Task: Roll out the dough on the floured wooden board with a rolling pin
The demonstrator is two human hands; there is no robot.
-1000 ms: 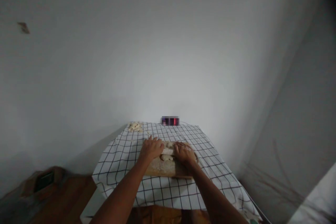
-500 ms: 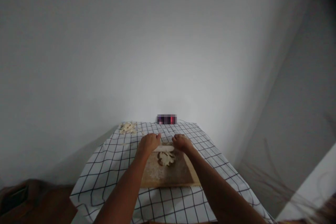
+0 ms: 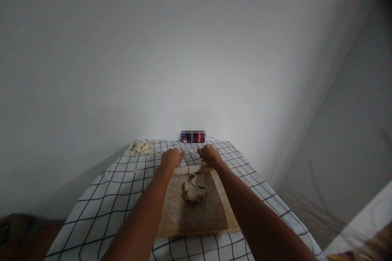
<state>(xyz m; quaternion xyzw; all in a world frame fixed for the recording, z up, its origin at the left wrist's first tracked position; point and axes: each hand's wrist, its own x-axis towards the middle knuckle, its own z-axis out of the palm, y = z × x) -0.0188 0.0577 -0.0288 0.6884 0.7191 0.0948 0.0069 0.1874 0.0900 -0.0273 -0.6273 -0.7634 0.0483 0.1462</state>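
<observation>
A pale rolling pin (image 3: 184,170) lies across the far end of the wooden board (image 3: 179,216). My left hand (image 3: 172,159) is curled over its left end, thumb pointing inward. Over the right end is my right hand (image 3: 210,154), its fingers also bent in. Both hands and wrists partly cover the pin, so its ends are hidden. On my side of the pin, a flattened piece of dough (image 3: 195,188) with ragged, split edges rests on the floured board.
A white cloth with dark checks (image 3: 101,200) covers the table. Strips of dough (image 3: 141,147) are heaped at its far left corner. A dark device with a blurred screen (image 3: 192,136) stands at the back, near the wall (image 3: 196,69).
Both hands have moved forward with the rolling pin, towards the board's far edge. More of the dough now shows, looking wider. The view has shifted slightly, and the board appears nearer.
</observation>
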